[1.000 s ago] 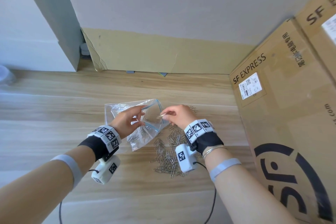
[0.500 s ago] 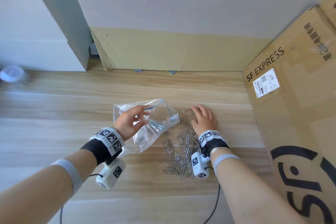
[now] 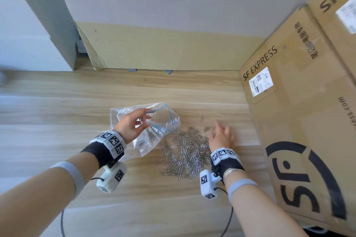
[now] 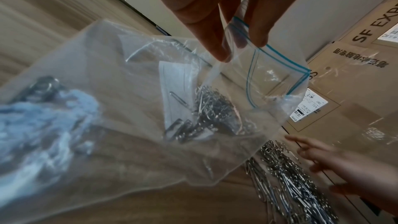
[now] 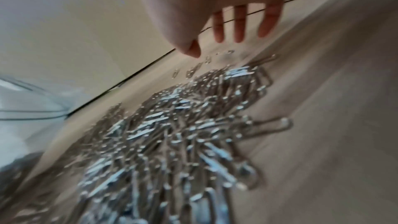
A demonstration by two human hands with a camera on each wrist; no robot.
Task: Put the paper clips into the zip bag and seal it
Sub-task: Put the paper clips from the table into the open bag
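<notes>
Pale wooden flooring (image 3: 57,113) carries everything in front of you, with a grey wall behind it. Nearest to you, towards the floor's right edge, lies the pile of silver paper clips (image 3: 185,153), loose on the wood. Your right hand (image 3: 221,138) is at the far right side of this pile, fingers (image 5: 240,23) straight and spread, holding nothing; whether it touches the clips I cannot tell. Just left of the pile is the clear zip bag (image 3: 154,132), its lower part resting on the floor. Your left hand (image 3: 131,126) pinches its blue-lined rim between thumb and fingers (image 4: 215,40), so the mouth stays open and faces the pile. Some clips are already inside the bag. Along the right edge stands a cardboard box (image 3: 300,121) printed SF EXPRESS. Farther away, a cardboard sheet (image 3: 154,48) leans on the wall.
</notes>
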